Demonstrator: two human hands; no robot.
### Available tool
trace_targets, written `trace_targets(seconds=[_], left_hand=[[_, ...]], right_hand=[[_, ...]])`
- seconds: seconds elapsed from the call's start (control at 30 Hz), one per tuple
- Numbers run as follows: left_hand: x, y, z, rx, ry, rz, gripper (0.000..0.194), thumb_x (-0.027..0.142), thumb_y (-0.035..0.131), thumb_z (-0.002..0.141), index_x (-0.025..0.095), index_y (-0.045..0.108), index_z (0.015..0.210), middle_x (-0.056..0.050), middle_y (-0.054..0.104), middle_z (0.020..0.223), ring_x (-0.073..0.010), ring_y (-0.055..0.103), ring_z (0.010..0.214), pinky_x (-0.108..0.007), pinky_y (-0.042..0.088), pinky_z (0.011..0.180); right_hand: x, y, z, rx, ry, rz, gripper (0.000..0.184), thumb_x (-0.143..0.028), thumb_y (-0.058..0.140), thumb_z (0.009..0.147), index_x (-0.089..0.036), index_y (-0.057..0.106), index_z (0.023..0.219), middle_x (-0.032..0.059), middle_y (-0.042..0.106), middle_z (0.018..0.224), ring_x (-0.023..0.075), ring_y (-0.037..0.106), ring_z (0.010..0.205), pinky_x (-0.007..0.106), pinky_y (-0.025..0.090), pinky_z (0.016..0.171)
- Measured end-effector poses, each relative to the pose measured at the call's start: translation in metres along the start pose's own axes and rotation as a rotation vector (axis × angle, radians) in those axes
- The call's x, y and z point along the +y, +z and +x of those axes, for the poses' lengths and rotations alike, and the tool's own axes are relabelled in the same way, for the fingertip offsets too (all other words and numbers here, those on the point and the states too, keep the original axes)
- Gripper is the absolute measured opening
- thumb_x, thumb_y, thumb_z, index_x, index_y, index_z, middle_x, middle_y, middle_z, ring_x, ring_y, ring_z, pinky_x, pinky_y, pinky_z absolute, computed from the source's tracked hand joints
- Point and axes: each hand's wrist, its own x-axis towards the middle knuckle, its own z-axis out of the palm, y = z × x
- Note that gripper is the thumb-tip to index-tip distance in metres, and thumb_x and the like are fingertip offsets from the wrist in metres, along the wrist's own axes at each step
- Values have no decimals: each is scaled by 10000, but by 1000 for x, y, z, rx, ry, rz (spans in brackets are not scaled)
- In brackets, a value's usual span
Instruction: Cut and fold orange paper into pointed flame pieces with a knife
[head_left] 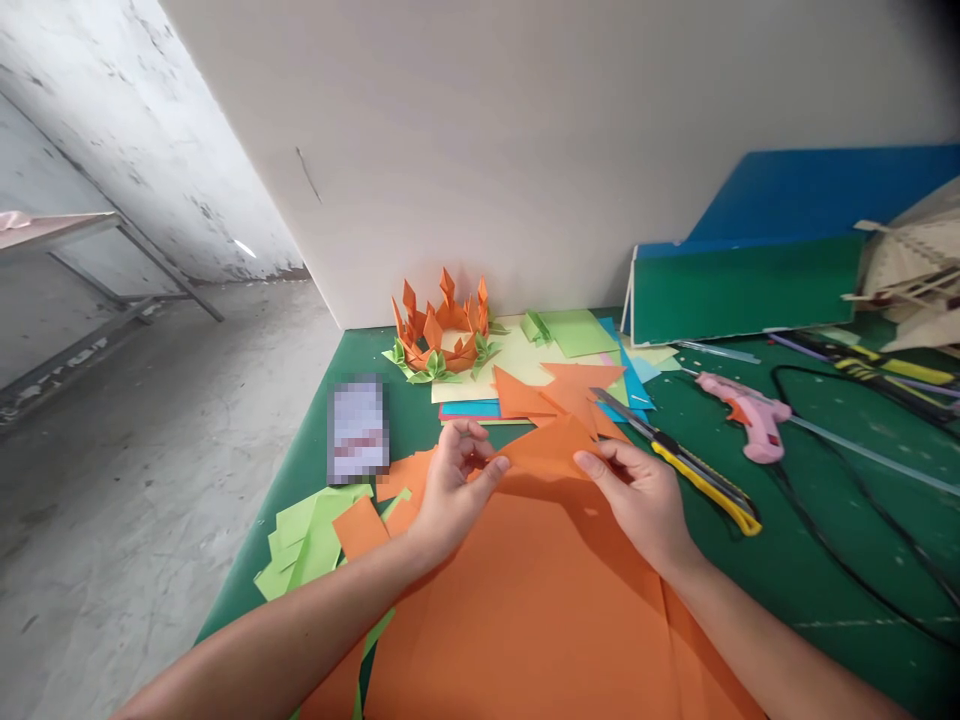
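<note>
Between my two hands an orange piece of folded paper [551,448] is held up above large orange paper sheets [555,590]. My left hand [461,475] pinches its left corner between thumb and fingers. On the opposite corner my right hand [637,485] has its thumb on top and the fingers behind. Just beyond lie pointed orange paper pieces [525,393]. A yellow utility knife [694,470] with its blade out rests beside my right hand. Further back stands an orange folded-paper crown [442,335] with green paper leaves around its base.
Green paper pieces [311,535] and a blurred-out rectangular object [358,430] lie on the left. To the right are a pink glue gun [750,410] with a black cord [840,570], pliers [892,375] and a green board [750,290]. A pale panel [525,150] rises behind the green table [847,660].
</note>
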Motion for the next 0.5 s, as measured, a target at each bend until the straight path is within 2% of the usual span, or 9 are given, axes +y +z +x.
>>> trace_targets(seconds=[0.13,0.27,0.33,0.43,0.5], left_hand=[[2,0,1,33,25,-80,268,243,664,849,243,423,967,59,515,754,-101,517,713,-231,415,699],[2,-4,5,162,55,-141,229,226,655,848,246,448,942,59,485,782,-93,526,751,-230,444,762],[1,-5,6,186,65,-143,202,234,649,856,251,468,945,51,479,822,-95,539,799,-235,452,803],[-2,-4,5,124,97,-89,128,293,612,898,244,512,960,20,508,882,-113,546,841,-237,460,792],[-4,-2,2,46,107,-53,143,321,614,902,235,534,984,1,530,898,-123,548,840,-244,468,774]], right_hand=[[4,0,1,10,16,27,348,-450,655,823,-205,510,623,-49,350,605,124,329,581,256,300,533],[11,-4,4,69,84,83,379,-480,656,823,-209,471,634,-52,313,618,121,305,581,254,281,521],[12,-5,5,74,98,93,397,-486,653,827,-213,445,629,-54,292,617,118,290,575,253,272,512],[12,-5,4,57,82,84,391,-485,657,828,-211,457,633,-50,310,615,119,306,578,252,290,518],[12,-3,4,54,77,86,377,-483,660,826,-207,484,639,-47,343,609,119,327,576,249,303,514]])
